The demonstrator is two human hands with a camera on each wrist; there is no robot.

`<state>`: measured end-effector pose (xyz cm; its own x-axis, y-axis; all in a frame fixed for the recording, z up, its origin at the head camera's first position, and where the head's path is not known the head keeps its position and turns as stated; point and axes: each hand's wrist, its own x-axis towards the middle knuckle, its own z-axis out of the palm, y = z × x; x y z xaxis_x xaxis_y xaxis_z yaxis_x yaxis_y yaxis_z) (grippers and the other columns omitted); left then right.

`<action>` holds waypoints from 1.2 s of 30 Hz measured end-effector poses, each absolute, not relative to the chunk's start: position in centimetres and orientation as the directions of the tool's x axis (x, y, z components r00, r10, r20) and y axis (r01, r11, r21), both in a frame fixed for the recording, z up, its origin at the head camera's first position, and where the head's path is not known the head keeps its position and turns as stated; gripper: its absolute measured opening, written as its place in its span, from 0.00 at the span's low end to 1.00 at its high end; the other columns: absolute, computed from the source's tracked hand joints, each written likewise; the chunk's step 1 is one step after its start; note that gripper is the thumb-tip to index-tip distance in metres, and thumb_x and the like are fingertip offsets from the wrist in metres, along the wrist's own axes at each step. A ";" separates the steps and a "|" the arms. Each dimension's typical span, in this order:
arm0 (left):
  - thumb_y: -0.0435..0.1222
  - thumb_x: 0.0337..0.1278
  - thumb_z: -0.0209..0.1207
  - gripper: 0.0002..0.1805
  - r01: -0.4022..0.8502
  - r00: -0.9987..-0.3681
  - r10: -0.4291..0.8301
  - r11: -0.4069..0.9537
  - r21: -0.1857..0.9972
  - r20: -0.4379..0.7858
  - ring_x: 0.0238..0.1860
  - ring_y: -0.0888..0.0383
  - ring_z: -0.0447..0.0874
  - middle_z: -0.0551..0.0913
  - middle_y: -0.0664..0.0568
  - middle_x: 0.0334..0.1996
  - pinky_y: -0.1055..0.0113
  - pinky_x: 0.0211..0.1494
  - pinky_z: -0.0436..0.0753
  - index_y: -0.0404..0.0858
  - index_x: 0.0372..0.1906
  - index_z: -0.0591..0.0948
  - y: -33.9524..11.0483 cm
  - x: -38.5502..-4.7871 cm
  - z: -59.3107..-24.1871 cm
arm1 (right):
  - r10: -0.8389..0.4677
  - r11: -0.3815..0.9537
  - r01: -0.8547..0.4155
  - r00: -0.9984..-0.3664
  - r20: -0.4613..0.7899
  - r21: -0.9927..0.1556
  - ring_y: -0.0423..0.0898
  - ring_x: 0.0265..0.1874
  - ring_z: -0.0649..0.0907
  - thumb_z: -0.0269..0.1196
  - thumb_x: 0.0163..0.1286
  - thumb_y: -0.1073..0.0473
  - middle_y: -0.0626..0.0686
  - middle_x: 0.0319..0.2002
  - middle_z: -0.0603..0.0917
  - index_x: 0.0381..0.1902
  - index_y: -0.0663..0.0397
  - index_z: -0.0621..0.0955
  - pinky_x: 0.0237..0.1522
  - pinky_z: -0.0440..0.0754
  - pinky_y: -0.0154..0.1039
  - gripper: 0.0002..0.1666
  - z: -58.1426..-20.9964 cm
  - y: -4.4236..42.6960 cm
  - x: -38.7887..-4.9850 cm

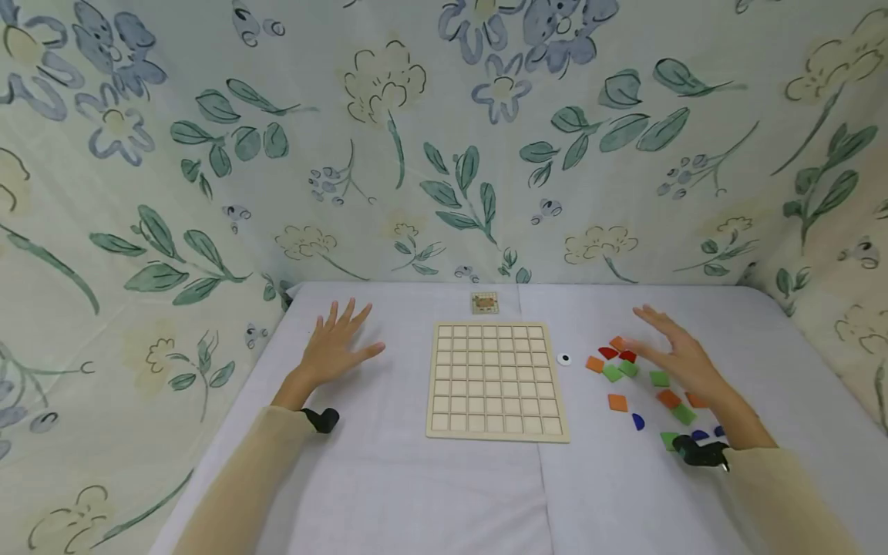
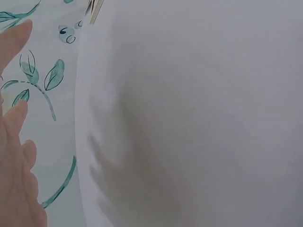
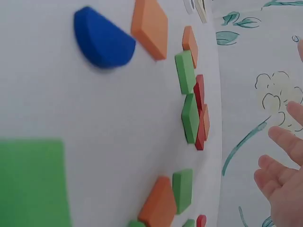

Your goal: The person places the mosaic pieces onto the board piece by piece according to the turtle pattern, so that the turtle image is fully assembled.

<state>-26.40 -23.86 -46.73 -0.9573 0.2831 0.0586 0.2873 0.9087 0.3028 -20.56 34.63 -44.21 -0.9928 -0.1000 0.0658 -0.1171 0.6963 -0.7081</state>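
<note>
Fingers [image 1: 360,316] extended and holding nothing, the left hand [image 1: 328,356] hovers left of centre and the right hand [image 1: 685,361] near small coloured tiles [image 1: 617,402] at lower right, which look light, rigid and smooth, probably best pinched by opposite edges

Soft, diffuse light falls fairly evenly on the worktop [image 1: 375,493] in the head view. The left wrist view is dim and grey, darkened by a soft-edged shadow [image 2: 137,156]. The right's nearest green block [image 3: 31,184] is out of focus.
</note>
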 end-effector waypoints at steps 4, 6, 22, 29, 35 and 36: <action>0.70 0.60 0.51 0.49 0.313 -0.949 0.311 0.897 0.312 0.059 0.78 0.43 0.24 0.41 0.45 0.80 0.35 0.74 0.33 0.54 0.81 0.51 -22.4 -26.4 -47.3 | -0.062 0.653 -0.102 -0.995 0.081 -0.751 0.68 0.74 0.51 0.62 0.72 0.43 0.63 0.77 0.54 0.79 0.44 0.60 0.64 0.51 0.77 0.43 -44.8 33.5 -20.8; 0.68 0.61 0.53 0.48 0.334 -0.941 0.331 0.889 0.314 0.063 0.78 0.42 0.26 0.43 0.45 0.80 0.35 0.74 0.35 0.55 0.81 0.51 -21.7 -26.3 -47.6 | -0.067 0.644 -0.121 -0.993 0.102 -0.755 0.67 0.72 0.56 0.64 0.71 0.43 0.64 0.75 0.59 0.77 0.46 0.63 0.64 0.57 0.73 0.42 -45.0 32.9 -21.1; 0.69 0.61 0.51 0.47 0.498 -0.846 0.532 0.783 0.373 0.012 0.78 0.38 0.32 0.42 0.47 0.80 0.37 0.75 0.38 0.58 0.80 0.50 -17.7 -25.1 -49.1 | -0.086 0.608 -0.082 -0.996 0.037 -0.790 0.54 0.43 0.75 0.73 0.63 0.55 0.64 0.51 0.81 0.62 0.61 0.80 0.33 0.79 0.31 0.31 -47.1 29.0 -23.3; 0.70 0.60 0.51 0.47 0.496 -0.818 0.570 0.767 0.408 -0.077 0.78 0.44 0.27 0.39 0.52 0.80 0.42 0.76 0.34 0.61 0.80 0.50 -16.7 -24.8 -49.2 | -0.098 0.579 -0.050 -0.995 -0.009 -0.814 0.52 0.35 0.74 0.73 0.62 0.59 0.61 0.46 0.81 0.59 0.62 0.82 0.27 0.79 0.32 0.28 -47.5 27.7 -23.6; 0.73 0.57 0.50 0.48 0.496 -0.808 0.576 0.778 0.386 -0.124 0.78 0.46 0.27 0.40 0.54 0.80 0.45 0.76 0.33 0.63 0.80 0.50 -16.2 -24.6 -49.6 | -0.084 0.587 -0.010 -0.995 -0.048 -0.810 0.51 0.34 0.73 0.74 0.60 0.61 0.57 0.39 0.80 0.56 0.63 0.83 0.25 0.74 0.32 0.26 -48.0 27.4 -23.8; 0.73 0.57 0.49 0.48 0.497 -0.807 0.576 0.783 0.374 -0.132 0.78 0.46 0.27 0.39 0.54 0.80 0.45 0.76 0.33 0.63 0.80 0.50 -16.1 -24.6 -49.6 | -0.083 0.587 -0.006 -0.995 -0.053 -0.809 0.51 0.34 0.73 0.74 0.60 0.61 0.57 0.38 0.80 0.56 0.63 0.83 0.25 0.73 0.32 0.26 -48.1 27.4 -23.8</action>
